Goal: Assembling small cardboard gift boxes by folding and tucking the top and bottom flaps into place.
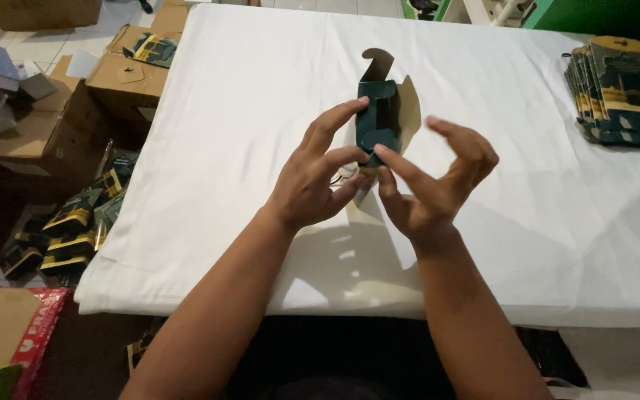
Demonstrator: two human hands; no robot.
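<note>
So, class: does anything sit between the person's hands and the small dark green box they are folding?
Nothing visible does. The left hand and the right hand both have fingers on the dark green box, held above the white cloth.

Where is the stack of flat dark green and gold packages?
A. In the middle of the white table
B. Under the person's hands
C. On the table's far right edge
C: the stack of flat packages lies at the far right of the white table, apart from the small dark box that both hands hold up.
</note>
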